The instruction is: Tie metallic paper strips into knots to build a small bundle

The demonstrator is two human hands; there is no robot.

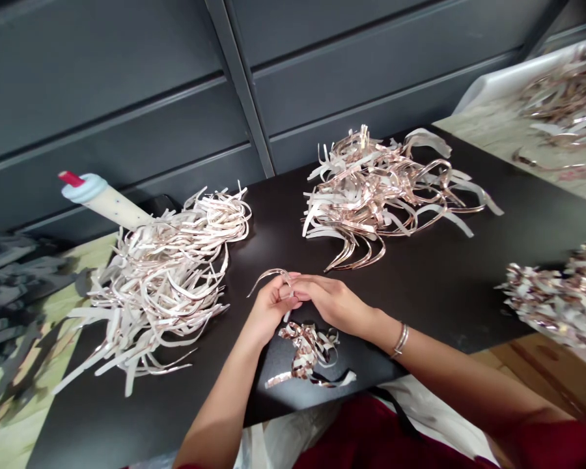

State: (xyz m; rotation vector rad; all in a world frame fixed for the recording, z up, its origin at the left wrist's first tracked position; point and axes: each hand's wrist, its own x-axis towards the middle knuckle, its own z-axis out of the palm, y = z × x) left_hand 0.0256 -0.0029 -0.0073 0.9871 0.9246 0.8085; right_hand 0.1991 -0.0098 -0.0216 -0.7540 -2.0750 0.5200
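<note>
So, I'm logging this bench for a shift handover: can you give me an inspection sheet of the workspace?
surface: matte black tabletop.
job's things: thin curved copper-and-white strip; pile of pale metallic strips; pile of coppery strips; small coppery tangle.
clutter: cream cylinder with blue collar and red tip.
hands: left hand pinches the strip; right hand touches it.
cables: nothing seen.
surroundings: dark grey panelled wall.

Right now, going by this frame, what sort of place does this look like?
Probably a small craft or sorting workshop: a long black worktop holds heaps of curled copper-coloured foil-backed strips, a white plastic bottle with a red tip lies beside them, and dark grey ribbed panels stand behind.
</note>
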